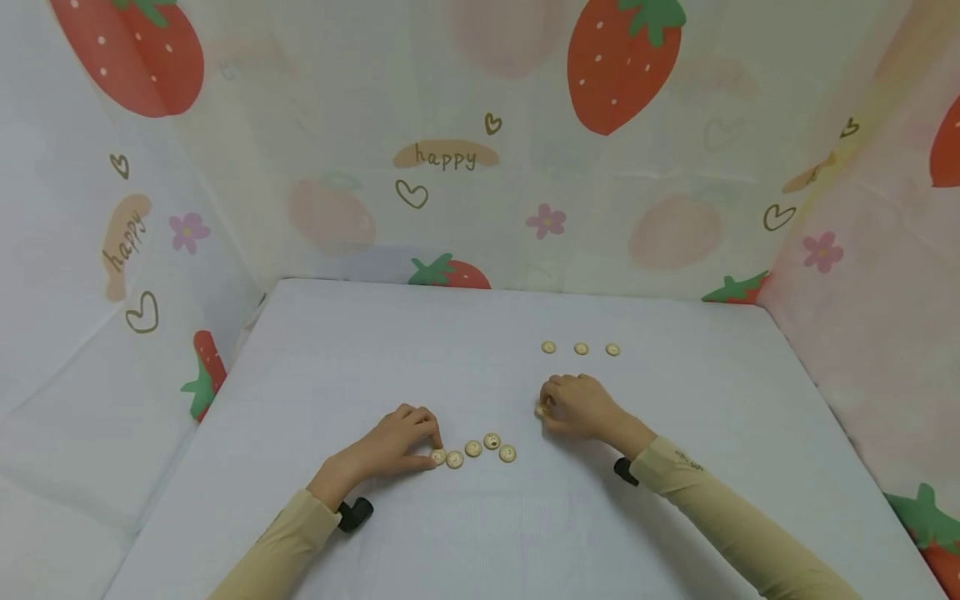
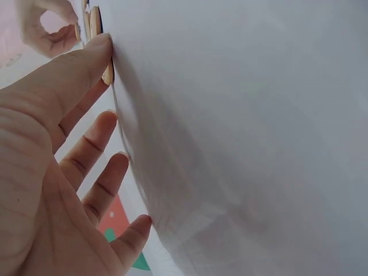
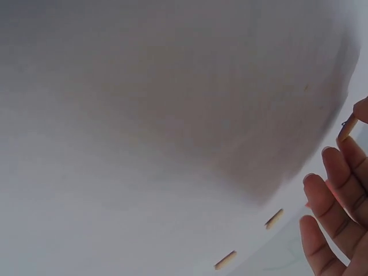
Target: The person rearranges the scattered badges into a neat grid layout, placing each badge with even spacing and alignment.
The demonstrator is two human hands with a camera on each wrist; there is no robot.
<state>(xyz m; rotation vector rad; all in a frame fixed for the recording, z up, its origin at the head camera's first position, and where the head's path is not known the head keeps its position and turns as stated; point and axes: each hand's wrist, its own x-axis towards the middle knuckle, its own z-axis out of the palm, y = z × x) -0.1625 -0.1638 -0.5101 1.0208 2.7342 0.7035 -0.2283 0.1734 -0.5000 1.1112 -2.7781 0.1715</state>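
Note:
My left hand (image 1: 393, 442) pinches a small round wooden disc (image 1: 438, 457) between thumb and index finger, at the left end of a crooked row on the table. In the left wrist view that disc (image 2: 108, 75) shows edge-on, the other fingers spread loosely. Several similar discs (image 1: 472, 448) with dark face-like marks run rightward from it. Farther right, my right hand (image 1: 585, 407) holds another wooden disc (image 1: 541, 411) by thumb and fingertip. This disc (image 3: 347, 127) stands tilted in the right wrist view, apparently just off the cloth. Its face is mostly hidden.
Beyond the right hand, three discs (image 1: 581, 348) lie in a straight, evenly spaced row. A white cloth (image 1: 360, 350) covers the table. Strawberry-printed curtains (image 1: 450, 217) enclose its back and both sides. Each wrist carries a small black camera (image 1: 356, 514).

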